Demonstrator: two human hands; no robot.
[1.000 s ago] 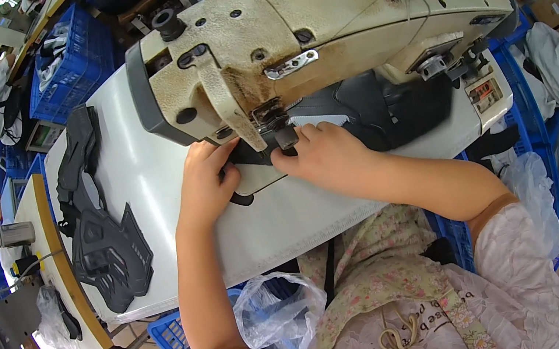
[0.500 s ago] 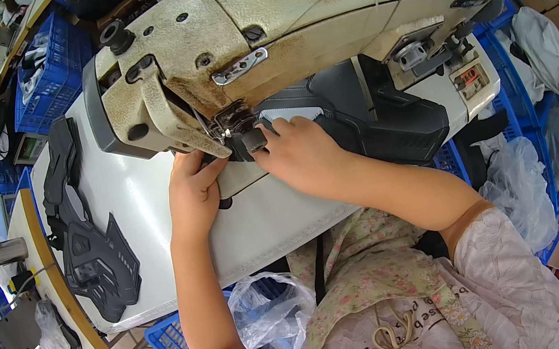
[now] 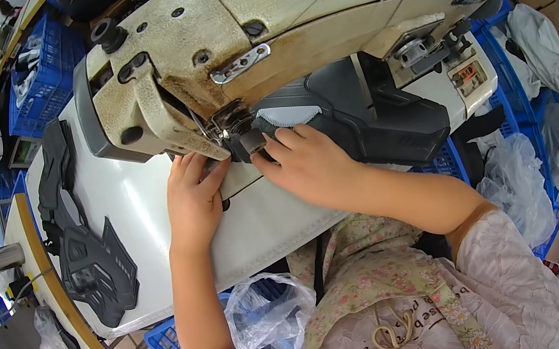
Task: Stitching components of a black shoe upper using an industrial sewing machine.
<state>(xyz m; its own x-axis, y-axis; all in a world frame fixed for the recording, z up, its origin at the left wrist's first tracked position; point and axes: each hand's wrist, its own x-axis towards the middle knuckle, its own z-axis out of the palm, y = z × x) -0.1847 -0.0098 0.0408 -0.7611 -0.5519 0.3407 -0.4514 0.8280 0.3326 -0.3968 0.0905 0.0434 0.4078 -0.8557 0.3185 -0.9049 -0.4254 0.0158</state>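
A worn cream sewing machine [image 3: 299, 29] spans the white table, its needle area [image 3: 232, 119] low over a black padded piece [image 3: 333, 94] of stitched material with a grey-white mesh patch [image 3: 289, 115]. Just left of the presser foot, my left hand [image 3: 192, 199] has thumb and fingers closed on the near edge of that piece; the fingertips are partly behind the machine's lever. My right hand [image 3: 312, 169] lies right of the needle, beside a dark round knob [image 3: 252, 140]. Its bent fingers grip the piece's near edge, and the thumb tip is partly hidden.
Several black cut pieces [image 3: 98, 270] lie along the table's left side. A blue crate [image 3: 48, 73] stands beyond them. Below the table's front edge hangs a clear plastic bag [image 3: 270, 311] in a blue basket. More plastic bags [image 3: 520, 184] and blue racks are at the right.
My right hand has shifted slightly down and its fingers are lower on the black piece, with more of the machine's knob showing. The whole view has tilted a little; my left hand keeps its place.
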